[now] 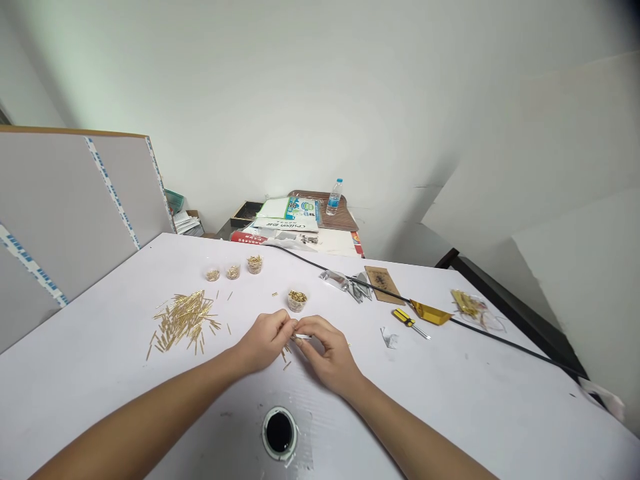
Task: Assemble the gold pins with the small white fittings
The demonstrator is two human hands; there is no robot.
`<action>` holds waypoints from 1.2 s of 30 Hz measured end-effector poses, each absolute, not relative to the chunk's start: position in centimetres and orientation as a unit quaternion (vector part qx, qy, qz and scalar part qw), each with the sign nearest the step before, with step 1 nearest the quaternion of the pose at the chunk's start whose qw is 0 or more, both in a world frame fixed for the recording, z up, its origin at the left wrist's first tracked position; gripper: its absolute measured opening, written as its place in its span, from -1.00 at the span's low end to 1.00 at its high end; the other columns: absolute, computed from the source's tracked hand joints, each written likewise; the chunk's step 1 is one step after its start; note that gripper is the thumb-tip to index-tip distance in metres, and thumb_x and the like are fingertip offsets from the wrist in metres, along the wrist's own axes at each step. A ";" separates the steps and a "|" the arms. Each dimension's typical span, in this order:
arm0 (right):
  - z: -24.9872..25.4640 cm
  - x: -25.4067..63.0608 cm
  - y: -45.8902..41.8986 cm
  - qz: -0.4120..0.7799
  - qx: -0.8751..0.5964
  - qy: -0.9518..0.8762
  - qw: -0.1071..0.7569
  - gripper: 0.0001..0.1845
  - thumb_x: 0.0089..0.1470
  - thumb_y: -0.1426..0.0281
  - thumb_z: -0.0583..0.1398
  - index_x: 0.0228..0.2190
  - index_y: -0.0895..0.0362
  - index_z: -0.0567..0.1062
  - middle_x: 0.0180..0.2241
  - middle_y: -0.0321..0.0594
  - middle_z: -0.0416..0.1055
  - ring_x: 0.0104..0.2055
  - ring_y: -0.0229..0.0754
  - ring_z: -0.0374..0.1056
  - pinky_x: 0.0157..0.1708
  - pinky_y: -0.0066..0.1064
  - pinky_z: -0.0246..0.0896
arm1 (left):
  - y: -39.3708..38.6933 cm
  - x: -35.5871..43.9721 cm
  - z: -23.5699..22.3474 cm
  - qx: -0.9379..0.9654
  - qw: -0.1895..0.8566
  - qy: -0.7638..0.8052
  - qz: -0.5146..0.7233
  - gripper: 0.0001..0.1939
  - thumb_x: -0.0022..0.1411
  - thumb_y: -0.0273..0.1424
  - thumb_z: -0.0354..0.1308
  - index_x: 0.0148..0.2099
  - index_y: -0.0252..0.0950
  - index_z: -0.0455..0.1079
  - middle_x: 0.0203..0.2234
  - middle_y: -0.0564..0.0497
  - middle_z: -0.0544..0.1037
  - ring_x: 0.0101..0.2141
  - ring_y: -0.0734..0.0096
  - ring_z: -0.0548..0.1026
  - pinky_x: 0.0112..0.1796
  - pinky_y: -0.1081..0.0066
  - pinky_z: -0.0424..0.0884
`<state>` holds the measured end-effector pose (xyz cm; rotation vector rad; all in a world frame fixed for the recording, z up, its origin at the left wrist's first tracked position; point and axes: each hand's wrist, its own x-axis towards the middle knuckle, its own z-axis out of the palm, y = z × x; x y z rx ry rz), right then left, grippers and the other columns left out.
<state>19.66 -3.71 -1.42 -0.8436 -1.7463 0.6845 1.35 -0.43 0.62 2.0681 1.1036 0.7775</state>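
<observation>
My left hand [267, 341] and my right hand [330, 352] meet at the fingertips over the middle of the table. The left fingers are closed in a pinch, and whatever sits between them is hidden. Between the thumb and fingers of my right hand lies a thin silvery-white piece [303, 337], too small to make out fully. A few loose brass pins [286, 353] lie under the hands. Just beyond the fingertips stands a small clear cup [297, 305] with gold-coloured small parts. To the left spreads a heap of slender brass pins [185, 320].
Three more small cups [255, 265] stand behind the heap. A yellow-black screwdriver [410, 323], brown card [384, 283], silvery packets [350, 285] and a black cable [505, 335] lie at right. A dark round hole [279, 433] is near the front.
</observation>
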 end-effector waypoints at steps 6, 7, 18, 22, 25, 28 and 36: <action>-1.3 19.6 -3.6 0.265 -0.359 -0.720 0.531 -0.89 0.24 0.39 0.20 -0.23 0.09 0.56 -0.24 -0.10 0.52 -0.18 -0.10 0.45 -0.14 -0.26 0.38 | -0.4 0.8 1.1 0.807 0.384 0.374 0.246 -0.60 0.48 -0.16 -0.14 -0.38 -0.27 0.18 -0.54 0.13 0.33 -0.51 0.49 0.27 -0.43 0.44 0.18; -1.3 19.7 -3.5 0.266 -0.360 -0.720 0.531 -0.89 0.24 0.39 0.21 -0.24 0.09 0.56 -0.25 -0.11 0.52 -0.19 -0.11 0.45 -0.15 -0.26 0.37 | -0.3 0.7 1.2 0.813 0.382 0.366 0.241 -0.60 0.48 -0.17 -0.15 -0.38 -0.27 0.18 -0.54 0.13 0.34 -0.50 0.49 0.27 -0.43 0.44 0.19; -1.6 19.7 -3.3 0.287 -0.399 -0.703 0.513 -0.88 0.21 0.34 0.21 -0.30 0.10 0.54 -0.29 -0.15 0.52 -0.24 -0.12 0.42 -0.21 -0.30 0.33 | 0.2 0.3 1.4 0.943 0.057 0.284 0.164 -0.83 0.41 -0.46 -0.08 -0.24 -0.28 0.30 -0.37 -0.03 0.48 -0.32 0.27 0.41 -0.27 0.32 0.28; -1.8 19.7 -3.2 0.295 -0.426 -0.695 0.499 -0.84 0.20 0.30 0.20 -0.33 0.11 0.54 -0.34 -0.16 0.51 -0.29 -0.13 0.40 -0.24 -0.32 0.31 | 0.5 0.2 0.9 0.945 0.029 0.276 0.171 -0.80 0.40 -0.48 -0.09 -0.30 -0.27 0.28 -0.41 -0.03 0.45 -0.36 0.28 0.38 -0.30 0.32 0.26; -2.0 19.7 -2.9 0.320 -0.449 -0.666 0.502 -0.79 0.22 0.25 0.18 -0.32 0.11 0.53 -0.34 -0.16 0.52 -0.31 -0.13 0.39 -0.26 -0.32 0.31 | 0.7 0.1 0.5 0.915 0.122 0.310 0.226 -0.73 0.44 -0.44 -0.14 -0.35 -0.27 0.24 -0.46 0.02 0.42 -0.40 0.36 0.37 -0.30 0.37 0.27; -2.1 19.7 -2.8 0.322 -0.462 -0.657 0.501 -0.78 0.22 0.24 0.17 -0.31 0.11 0.53 -0.33 -0.17 0.52 -0.31 -0.14 0.39 -0.27 -0.33 0.30 | 0.7 0.1 0.3 0.884 0.215 0.323 0.260 -0.71 0.43 -0.41 -0.13 -0.39 -0.27 0.22 -0.51 0.08 0.37 -0.44 0.44 0.34 -0.32 0.42 0.26; -1.7 19.3 -3.3 0.272 -0.473 -0.693 0.471 -0.84 0.20 0.32 0.16 -0.34 0.10 0.53 -0.36 -0.22 0.51 -0.38 -0.19 0.34 -0.37 -0.39 0.22 | 0.6 0.4 0.1 0.880 0.233 0.318 0.264 -0.72 0.38 -0.41 -0.11 -0.44 -0.27 0.12 -0.54 0.09 0.29 -0.45 0.44 0.27 -0.34 0.41 0.20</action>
